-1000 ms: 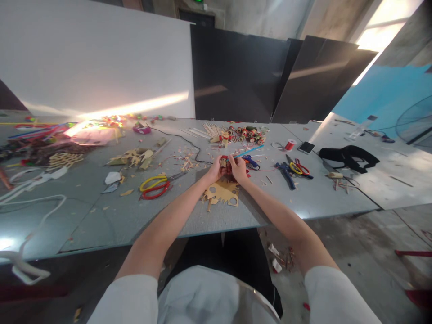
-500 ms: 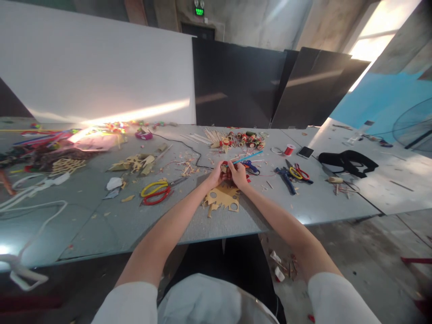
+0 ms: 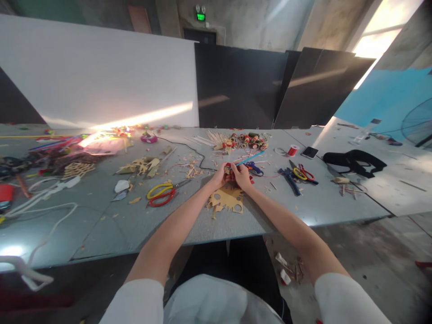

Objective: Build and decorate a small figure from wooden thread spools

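Note:
My left hand [image 3: 219, 177] is closed around a small red and tan piece [image 3: 228, 169], whose details are too small to make out. Right beside it, the fingers of my right hand [image 3: 242, 177] are bent in a pinch against the same piece. A thin blue stick [image 3: 250, 158] juts up and right from my right fingers. Below both hands lies a tan sheet [image 3: 227, 199] with round holes and jagged edges. Just right of my hands rests a blue-handled tool [image 3: 254, 168], partly hidden.
Scissors with yellow and red handles [image 3: 161, 194] lie left of my arms. To the right are pliers [image 3: 290, 181], more scissors [image 3: 303, 172], a red thread spool [image 3: 293, 150] and a phone [image 3: 309, 152]. Behind my hands sits a pile of small red-and-green rolls [image 3: 251, 140].
The view has shifted slightly, so everything on the table sits a little further right and lower. My hands stay together on the small piece, with hardly any change in their grip.

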Demonstrator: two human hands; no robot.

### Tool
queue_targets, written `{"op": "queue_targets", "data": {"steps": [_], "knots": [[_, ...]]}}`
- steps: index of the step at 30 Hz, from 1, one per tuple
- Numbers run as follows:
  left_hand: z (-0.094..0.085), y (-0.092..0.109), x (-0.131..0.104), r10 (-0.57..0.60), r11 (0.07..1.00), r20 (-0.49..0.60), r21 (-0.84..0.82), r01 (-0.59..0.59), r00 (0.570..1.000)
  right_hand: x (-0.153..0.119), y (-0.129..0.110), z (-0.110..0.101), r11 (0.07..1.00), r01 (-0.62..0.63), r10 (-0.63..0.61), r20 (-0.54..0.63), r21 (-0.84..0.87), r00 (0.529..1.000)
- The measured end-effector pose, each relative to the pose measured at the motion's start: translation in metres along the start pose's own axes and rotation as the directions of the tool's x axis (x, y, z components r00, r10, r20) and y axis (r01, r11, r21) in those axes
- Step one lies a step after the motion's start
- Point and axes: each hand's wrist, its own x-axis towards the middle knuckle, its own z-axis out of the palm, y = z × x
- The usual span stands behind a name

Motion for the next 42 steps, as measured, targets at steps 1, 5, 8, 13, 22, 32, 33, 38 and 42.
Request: {"op": "queue_targets", "data": {"steps": [1,5,8,13,22,32,33,38,42], "knots": [[0.001,0.000,-0.001,-0.003,1.000,-0.004,0.002,0.003,1.000,0.000,0.000,0.000,1.000,-0.001,0.001,-0.001,0.007,1.000],[0.003,0.003,-0.004,-0.017,1.000,-0.026,0.020,0.018,1.000,0.000,0.001,0.000,1.000,0.021,-0.021,-0.005,0.005,1.000],[0.004,0.004,-0.006,-0.008,1.000,-0.038,0.012,0.009,0.999,0.000,0.001,-0.001,0.999,0.031,-0.031,0.013,0.015,0.999],[0.004,0.003,-0.005,-0.012,1.000,-0.060,-0.003,0.012,0.998,-0.001,-0.002,-0.001,1.000,0.007,-0.008,0.038,0.027,0.999],[0.006,0.004,-0.009,-0.009,1.000,-0.059,0.015,0.010,0.998,-0.001,-0.003,-0.001,0.998,0.050,-0.052,0.042,0.049,0.998],[0.010,0.006,-0.010,-0.006,1.000,-0.046,0.025,0.007,0.999,-0.004,-0.011,-0.001,0.997,0.022,-0.026,0.059,0.076,0.998],[0.010,0.006,-0.011,-0.005,1.000,-0.049,0.022,0.006,0.999,-0.004,-0.011,-0.001,0.996,0.022,-0.027,0.059,0.083,0.998],[0.013,0.007,-0.013,0.013,1.000,-0.068,0.015,-0.012,0.998,-0.004,-0.011,-0.001,0.998,0.002,-0.005,0.037,0.068,0.999],[0.013,0.007,-0.014,0.027,1.000,-0.045,0.015,-0.027,0.999,-0.004,-0.012,-0.001,0.996,-0.008,0.007,0.012,0.090,1.000]]}}
